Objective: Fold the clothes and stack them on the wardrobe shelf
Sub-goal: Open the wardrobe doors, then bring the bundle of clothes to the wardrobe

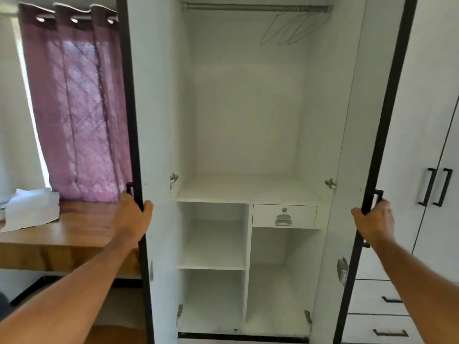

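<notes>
Both hands gripping the open wardrobe doors; no clothes surely visible.

Left hand [133,214] clasping black-edged white left door [159,145], right hand [375,220] the right door [352,145]; white wooden shelf [246,188] between. Clothes likely light, limp; best grasped at edges.

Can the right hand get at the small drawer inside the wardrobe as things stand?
Probably yes. Both doors stand open, and nothing lies between the right hand and the small drawer, whose front and pull face outward. But that hand grips the right door's edge, so it must let go first.
</notes>
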